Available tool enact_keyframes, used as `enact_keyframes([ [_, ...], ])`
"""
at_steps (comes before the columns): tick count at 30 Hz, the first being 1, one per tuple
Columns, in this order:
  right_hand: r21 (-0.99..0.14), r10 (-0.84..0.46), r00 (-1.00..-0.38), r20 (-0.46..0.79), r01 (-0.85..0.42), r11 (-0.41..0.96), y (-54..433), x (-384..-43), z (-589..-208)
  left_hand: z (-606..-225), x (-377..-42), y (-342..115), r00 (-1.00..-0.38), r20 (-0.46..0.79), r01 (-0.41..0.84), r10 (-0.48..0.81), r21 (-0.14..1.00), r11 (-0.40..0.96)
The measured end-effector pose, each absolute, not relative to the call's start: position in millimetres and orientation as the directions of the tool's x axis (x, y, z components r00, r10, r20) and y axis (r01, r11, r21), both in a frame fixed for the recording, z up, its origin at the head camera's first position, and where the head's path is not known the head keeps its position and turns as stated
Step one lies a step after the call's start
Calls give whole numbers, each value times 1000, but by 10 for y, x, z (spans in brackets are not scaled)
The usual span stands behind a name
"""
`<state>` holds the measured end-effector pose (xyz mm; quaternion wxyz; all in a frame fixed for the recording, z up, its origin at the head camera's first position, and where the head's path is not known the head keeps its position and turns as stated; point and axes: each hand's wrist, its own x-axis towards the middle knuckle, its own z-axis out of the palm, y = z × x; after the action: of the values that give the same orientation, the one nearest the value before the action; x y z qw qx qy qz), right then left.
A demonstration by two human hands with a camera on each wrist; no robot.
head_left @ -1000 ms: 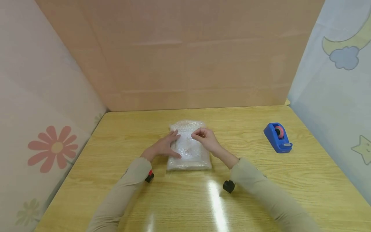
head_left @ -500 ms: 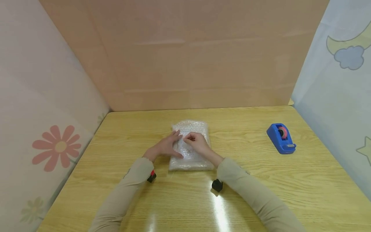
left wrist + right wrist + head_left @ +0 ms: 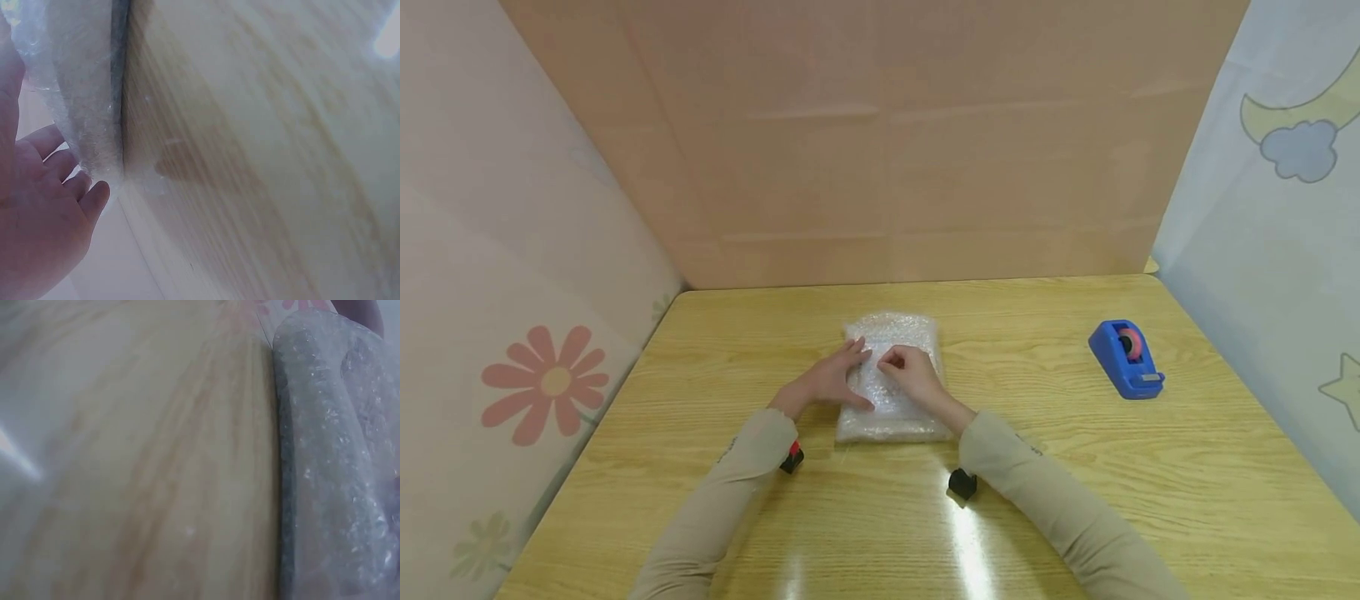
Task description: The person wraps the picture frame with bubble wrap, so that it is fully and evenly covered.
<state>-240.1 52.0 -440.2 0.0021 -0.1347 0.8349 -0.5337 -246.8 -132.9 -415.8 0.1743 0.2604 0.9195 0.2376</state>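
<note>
A flat package in bubble wrap (image 3: 891, 429) lies on the table in front of me in the head view. My left hand (image 3: 833, 379) rests at its left side, thumb and fingers spread over the top. In the left wrist view the fingers of my left hand (image 3: 50, 194) lie loosely along the package's side. My right hand (image 3: 913, 375) is over the middle of the package, thumb and fingertips drawn together at the surface. Whether a bit of wrap or tape is between them is too small to see. The right wrist view shows the package's bubble-wrapped side (image 3: 325, 456).
A blue tape dispenser (image 3: 1126, 360) with a pinkish roll stands at the right of the wooden table (image 3: 1037, 333). A brown panel (image 3: 880, 167) rises at the back, and pale printed walls flank both sides. Small black devices (image 3: 962, 483) hang at the wrists.
My right hand has moved left over the package, fingertips still together, closer to my left hand, then nearly stops. My left hand and the package stay in place; the view shifts slightly.
</note>
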Motion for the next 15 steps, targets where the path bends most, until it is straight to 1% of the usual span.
enact_keyframes([
  [11,-863,-242,-960,144,-241,443,493,-2397,-4416,-4159,-2478,-1327,-801,-203,400,563,519,755],
  [13,-841,-250,-956,155,-260,474,493,-2388,-4398,-4161,-2481,-1324,-799,-200,406,567,516,754],
  [15,-795,-257,-950,176,-292,532,499,-2385,-4383,-4162,-2481,-1328,-799,-204,407,565,509,759],
])
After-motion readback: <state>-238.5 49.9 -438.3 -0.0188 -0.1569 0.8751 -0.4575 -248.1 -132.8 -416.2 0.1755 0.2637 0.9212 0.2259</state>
